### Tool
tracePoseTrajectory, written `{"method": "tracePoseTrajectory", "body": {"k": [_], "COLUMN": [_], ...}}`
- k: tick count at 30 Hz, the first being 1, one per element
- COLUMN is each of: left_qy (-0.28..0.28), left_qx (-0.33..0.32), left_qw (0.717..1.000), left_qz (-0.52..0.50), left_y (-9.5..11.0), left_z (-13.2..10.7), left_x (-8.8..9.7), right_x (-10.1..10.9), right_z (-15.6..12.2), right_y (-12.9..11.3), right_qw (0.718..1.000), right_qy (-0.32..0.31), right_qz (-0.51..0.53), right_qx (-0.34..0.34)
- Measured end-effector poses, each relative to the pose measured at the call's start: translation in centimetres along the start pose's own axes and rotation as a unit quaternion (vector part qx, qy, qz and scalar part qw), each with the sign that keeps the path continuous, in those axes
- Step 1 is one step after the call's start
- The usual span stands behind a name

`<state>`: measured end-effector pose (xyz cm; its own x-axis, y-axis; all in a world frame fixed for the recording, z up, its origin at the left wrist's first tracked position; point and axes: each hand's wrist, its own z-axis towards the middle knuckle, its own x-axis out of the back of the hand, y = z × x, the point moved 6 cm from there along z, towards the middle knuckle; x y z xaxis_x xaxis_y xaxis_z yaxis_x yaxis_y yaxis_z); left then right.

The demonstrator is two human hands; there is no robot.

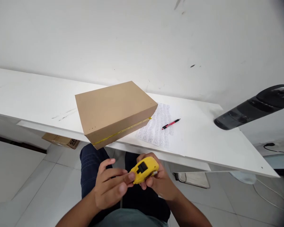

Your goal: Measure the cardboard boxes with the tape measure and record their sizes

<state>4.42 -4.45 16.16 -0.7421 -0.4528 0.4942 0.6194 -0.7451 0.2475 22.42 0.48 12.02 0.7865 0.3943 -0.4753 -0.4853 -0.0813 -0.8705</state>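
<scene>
A yellow tape measure (144, 169) with a black button sits between both hands, above my lap. My right hand (159, 181) is wrapped around its body from beneath. My left hand (110, 186) pinches its left end with thumb and fingers. A brown cardboard box (113, 108) rests on the white table (203, 135), overhanging the near edge. A thin yellow tape line (123, 130) runs along the box's front side.
A printed paper sheet (157, 126) lies right of the box with a red and black pen (170, 124) on it. A dark cylindrical device (253, 108) juts in from the right. Under the table sit a cardboard box (61, 141) and a tray (194, 179).
</scene>
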Motion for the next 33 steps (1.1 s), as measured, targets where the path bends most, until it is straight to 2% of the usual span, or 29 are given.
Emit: {"method": "tracePoseTrajectory", "body": {"k": [2, 4, 6, 9, 12, 14, 17, 20, 22, 24, 25, 27, 30, 33], "left_qy": [0.024, 0.031, 0.026, 0.024, 0.036, 0.044, 0.080, 0.170, 0.184, 0.056, -0.002, -0.117, -0.236, -0.284], "left_qx": [-0.036, -0.043, -0.067, -0.094, -0.117, -0.137, -0.154, -0.147, -0.137, -0.077, -0.025, 0.058, 0.171, 0.286], "left_qw": [0.999, 0.998, 0.997, 0.994, 0.989, 0.982, 0.959, 0.926, 0.923, 0.939, 0.944, 0.941, 0.922, 0.893], "left_qz": [-0.010, 0.016, 0.036, 0.047, 0.077, 0.122, 0.227, 0.303, 0.310, 0.329, 0.330, 0.313, 0.256, 0.201], "left_y": [0.6, 0.3, 0.3, 0.4, 0.6, 0.2, -2.2, -6.2, -9.2, -13.0, -15.0, -18.3, -21.8, -24.1], "left_z": [1.6, 2.5, 2.7, 2.5, 2.2, 2.3, 3.8, 8.4, 13.0, 18.1, 20.1, 22.6, 23.4, 22.7], "left_x": [-0.9, -0.9, -0.4, 0.3, 1.2, 2.5, 6.3, 11.1, 12.8, 11.9, 11.2, 8.9, 5.2, 3.2], "right_x": [-0.3, 0.0, 0.2, -0.7, -1.6, -1.7, -1.5, -1.6, -2.2, -3.4, -4.1, -5.8, -7.9, -9.1], "right_z": [0.1, 0.3, 0.6, 0.8, 0.7, 0.4, -0.2, -1.2, -2.1, -2.5, -2.5, -1.7, 0.6, 3.2], "right_y": [1.6, 1.9, 1.2, 0.0, -0.8, -1.3, -2.9, -5.3, -6.5, -6.8, -6.7, -6.1, -5.3, -5.1], "right_qw": [0.998, 0.997, 0.997, 0.996, 0.998, 0.999, 0.987, 0.951, 0.914, 0.878, 0.864, 0.840, 0.804, 0.766], "right_qy": [-0.009, 0.000, -0.004, -0.040, -0.037, -0.004, 0.026, 0.057, 0.098, 0.137, 0.154, 0.179, 0.195, 0.202], "right_qz": [0.049, 0.050, 0.032, 0.014, -0.006, -0.050, -0.132, -0.197, -0.226, -0.246, -0.256, -0.275, -0.317, -0.385], "right_qx": [-0.040, -0.057, -0.070, -0.079, -0.057, -0.019, 0.084, 0.232, 0.324, 0.386, 0.406, 0.432, 0.464, 0.474]}}
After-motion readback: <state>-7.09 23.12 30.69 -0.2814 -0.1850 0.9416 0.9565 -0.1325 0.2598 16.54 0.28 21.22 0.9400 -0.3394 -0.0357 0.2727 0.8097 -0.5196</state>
